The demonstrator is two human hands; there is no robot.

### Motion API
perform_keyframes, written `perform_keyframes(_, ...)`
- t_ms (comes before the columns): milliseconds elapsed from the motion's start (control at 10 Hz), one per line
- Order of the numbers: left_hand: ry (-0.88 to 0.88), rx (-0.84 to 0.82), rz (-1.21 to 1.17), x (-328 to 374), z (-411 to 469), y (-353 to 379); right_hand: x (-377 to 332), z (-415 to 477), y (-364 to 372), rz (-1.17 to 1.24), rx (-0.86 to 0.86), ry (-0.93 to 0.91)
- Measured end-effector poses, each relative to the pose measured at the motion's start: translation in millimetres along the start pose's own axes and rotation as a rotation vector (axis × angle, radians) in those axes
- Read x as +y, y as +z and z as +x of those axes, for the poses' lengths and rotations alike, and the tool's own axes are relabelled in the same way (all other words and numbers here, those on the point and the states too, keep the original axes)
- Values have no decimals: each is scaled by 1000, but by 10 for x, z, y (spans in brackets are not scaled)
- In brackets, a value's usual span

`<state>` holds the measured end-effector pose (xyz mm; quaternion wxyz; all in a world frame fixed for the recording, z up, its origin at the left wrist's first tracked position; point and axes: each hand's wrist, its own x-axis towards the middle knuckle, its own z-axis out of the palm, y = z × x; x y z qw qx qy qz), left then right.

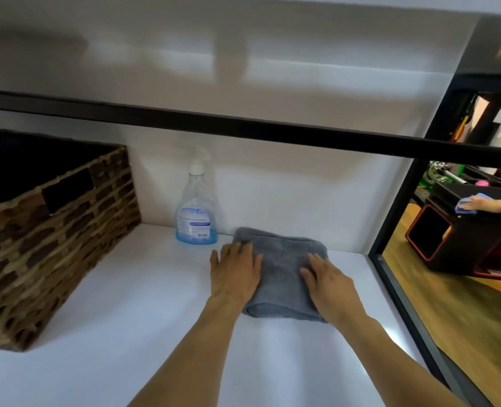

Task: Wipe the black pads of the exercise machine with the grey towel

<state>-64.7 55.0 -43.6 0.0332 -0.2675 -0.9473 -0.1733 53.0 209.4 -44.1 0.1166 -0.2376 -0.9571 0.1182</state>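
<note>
Lift carelessly and the folded grey towel (281, 259) may flop open, or its far corner may tip the spray bottle (196, 214) standing just beside it on the white shelf (120, 304). Your left hand (234, 273) lies flat, fingers spread, on the towel's left edge. Your right hand (330, 279) rests on its right side, fingers nearly straight, gripping nothing.

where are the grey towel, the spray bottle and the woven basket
grey towel (281, 259), head view, bare middle of the fold
spray bottle (195, 221), head view, on its label
woven basket (67, 230), head view, on its side wall
</note>
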Motion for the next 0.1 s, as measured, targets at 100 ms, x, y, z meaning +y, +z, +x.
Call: perform_keyframes(100,41,166,-349,174,-202,-229,-257,-243,-307,265,169,46)
